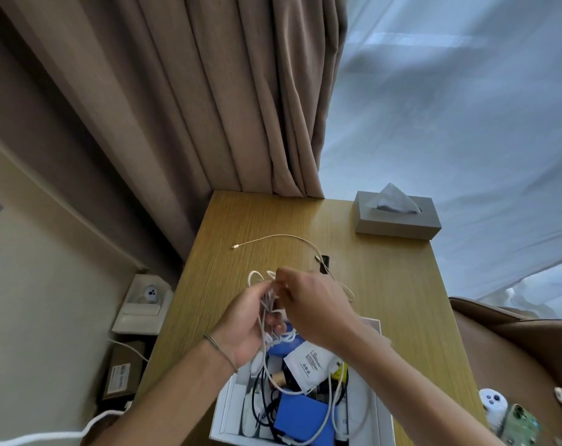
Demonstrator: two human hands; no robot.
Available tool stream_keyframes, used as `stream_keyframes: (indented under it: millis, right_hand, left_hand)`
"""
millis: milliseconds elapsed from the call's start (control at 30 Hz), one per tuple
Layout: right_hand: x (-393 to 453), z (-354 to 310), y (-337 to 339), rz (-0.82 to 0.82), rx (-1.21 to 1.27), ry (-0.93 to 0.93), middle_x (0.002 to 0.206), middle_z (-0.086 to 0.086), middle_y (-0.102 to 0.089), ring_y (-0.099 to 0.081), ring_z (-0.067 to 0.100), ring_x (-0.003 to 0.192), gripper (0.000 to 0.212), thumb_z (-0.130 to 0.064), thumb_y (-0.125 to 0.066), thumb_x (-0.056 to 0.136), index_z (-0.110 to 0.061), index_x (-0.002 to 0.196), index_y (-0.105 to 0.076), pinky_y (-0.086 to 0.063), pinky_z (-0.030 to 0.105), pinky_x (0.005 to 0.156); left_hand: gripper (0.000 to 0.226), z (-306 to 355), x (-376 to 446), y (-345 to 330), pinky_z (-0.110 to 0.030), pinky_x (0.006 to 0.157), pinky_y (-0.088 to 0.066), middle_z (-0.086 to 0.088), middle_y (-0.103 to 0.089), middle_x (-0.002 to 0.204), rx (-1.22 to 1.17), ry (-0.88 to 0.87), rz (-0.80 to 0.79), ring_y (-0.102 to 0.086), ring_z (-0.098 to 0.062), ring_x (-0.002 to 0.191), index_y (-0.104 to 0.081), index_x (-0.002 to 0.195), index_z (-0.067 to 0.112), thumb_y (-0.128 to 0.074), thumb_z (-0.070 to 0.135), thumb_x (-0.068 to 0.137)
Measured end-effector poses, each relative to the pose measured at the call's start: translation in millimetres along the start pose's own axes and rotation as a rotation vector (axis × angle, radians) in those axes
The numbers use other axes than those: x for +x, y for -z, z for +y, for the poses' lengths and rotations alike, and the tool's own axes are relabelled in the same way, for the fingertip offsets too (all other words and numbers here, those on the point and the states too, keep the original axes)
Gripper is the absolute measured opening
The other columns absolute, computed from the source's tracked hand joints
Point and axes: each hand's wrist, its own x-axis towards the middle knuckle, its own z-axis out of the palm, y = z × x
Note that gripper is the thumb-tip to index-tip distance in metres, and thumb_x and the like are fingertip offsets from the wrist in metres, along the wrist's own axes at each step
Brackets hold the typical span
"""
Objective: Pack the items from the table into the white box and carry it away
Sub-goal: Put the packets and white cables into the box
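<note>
The white box [228,410] sits open at the near edge of the wooden table [221,220]. It holds a blue pouch [302,420], a white packet [308,365], black wires and white cables. Above the box, my left hand [245,323] and my right hand [315,304] both grip a bundle of white cable [266,304], loops sticking out above my fingers and strands hanging into the box. A beige cable [279,237] lies loose on the table beyond my hands, one end near a small dark object [325,263].
A grey tissue box [398,220] stands at the table's far right corner. Brown curtains [176,91] hang behind. A brown leather seat [511,342] at right carries a white controller [492,402] and a green phone [520,426]. A cardboard box [122,371] sits left, below the table.
</note>
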Motion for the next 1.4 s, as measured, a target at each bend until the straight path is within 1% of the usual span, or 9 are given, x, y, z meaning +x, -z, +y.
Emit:
stream_keyframes:
  millis: [100,233,433,600,700,867,1067,1200,1400]
  right_hand:
    - [-14.3,5.4,-9.0,-0.102,-0.024,0.045,0.052,-0.008,-0.046,-0.046,0.009,0.045,0.038,-0.044,-0.047,0.102,-0.025,0.070,-0.054,-0.034,0.026,0.044]
    - [-22.0,16.5,-20.3,-0.178,0.115,-0.077,0.053,0.006,-0.055,-0.039,0.015,0.044,0.062,-0.059,-0.052,0.095,-0.008,0.060,-0.056,-0.036,0.035,0.046]
    - [-42.9,62.3,-14.2,-0.395,0.577,-0.262,0.060,-0.007,-0.052,-0.047,0.007,0.049,0.036,-0.036,-0.053,0.102,-0.018,0.071,-0.058,-0.043,0.020,0.049]
    - [-60.6,110.7,2.3,-0.227,0.881,-0.492,0.064,0.000,-0.048,-0.045,0.014,0.056,0.031,-0.023,-0.053,0.103,0.004,0.092,-0.063,-0.041,0.026,0.056]
    - [-65.7,116.9,1.9,-0.110,1.019,-0.510,0.060,-0.001,-0.043,-0.041,0.016,0.056,0.028,-0.019,-0.050,0.104,-0.005,0.082,-0.059,-0.045,0.029,0.058]
    - [-74.0,107.7,-20.9,-0.074,1.085,-0.565,0.072,0.004,-0.065,-0.067,0.018,0.068,0.024,-0.014,-0.052,0.104,-0.009,0.084,-0.063,-0.061,0.032,0.067]
    - [-86.7,113.0,-44.8,-0.059,0.801,-0.542,0.073,0.008,-0.068,-0.065,0.018,0.070,0.020,-0.021,-0.066,0.097,-0.011,0.080,-0.071,-0.059,0.041,0.076]
    - [-93.1,116.5,-57.3,-0.021,0.421,-0.506,0.076,-0.005,-0.066,-0.059,0.008,0.067,0.016,-0.034,-0.073,0.090,-0.025,0.076,-0.074,-0.047,0.025,0.063]
    - [-96.2,117.7,-74.8,0.011,0.140,-0.441,0.078,-0.011,-0.067,-0.062,0.007,0.071,0.013,-0.036,-0.073,0.089,-0.024,0.086,-0.079,-0.055,0.032,0.066]
  left_hand:
    - [0.039,4.0,2.0,7.3,-0.023,0.047,-0.032,-0.002,-0.056,0.067,-0.090,-0.048,0.006,-0.036,-0.010,0.050,-0.069,0.096,0.002,-0.044,0.031,0.102]
    - [0.036,1.2,2.5,10.2,-0.022,0.052,-0.037,-0.004,-0.058,0.074,0.055,-0.118,0.078,-0.043,-0.010,0.053,-0.061,0.066,0.015,-0.052,0.025,0.099]
    - [0.045,9.2,2.2,28.9,-0.034,0.068,-0.044,-0.002,-0.043,0.053,-0.230,-0.101,0.080,-0.054,-0.021,0.058,-0.043,0.059,0.017,-0.042,0.027,0.103]
    - [0.043,-5.5,3.0,50.7,-0.030,0.062,-0.032,0.003,-0.027,0.050,-0.285,0.068,-0.003,-0.038,-0.015,0.047,-0.037,0.062,0.018,-0.042,0.032,0.103]
    - [0.047,-29.0,7.4,52.4,-0.025,0.053,-0.032,0.004,-0.026,0.048,-0.199,0.173,-0.063,-0.033,-0.013,0.044,-0.039,0.061,0.019,-0.045,0.043,0.100]
    - [0.056,-76.0,19.6,41.7,-0.020,0.040,-0.031,0.005,-0.028,0.046,-0.039,0.350,-0.096,-0.030,-0.009,0.038,-0.047,0.059,0.017,-0.045,0.060,0.096]
    - [0.064,-114.0,29.6,37.1,-0.020,0.043,-0.030,0.002,-0.032,0.049,0.258,0.456,-0.033,-0.032,-0.011,0.040,-0.044,0.056,0.018,-0.041,0.070,0.093]
    - [0.060,-127.2,35.9,39.8,-0.027,0.051,-0.044,0.001,-0.042,0.049,0.520,0.292,0.111,-0.044,-0.014,0.042,-0.046,0.059,0.017,-0.040,0.064,0.096]
    - [0.050,-129.8,40.7,45.9,-0.047,0.081,-0.057,-0.004,-0.064,0.061,0.981,0.069,0.126,-0.065,-0.020,0.059,-0.060,0.073,0.014,-0.044,0.053,0.099]
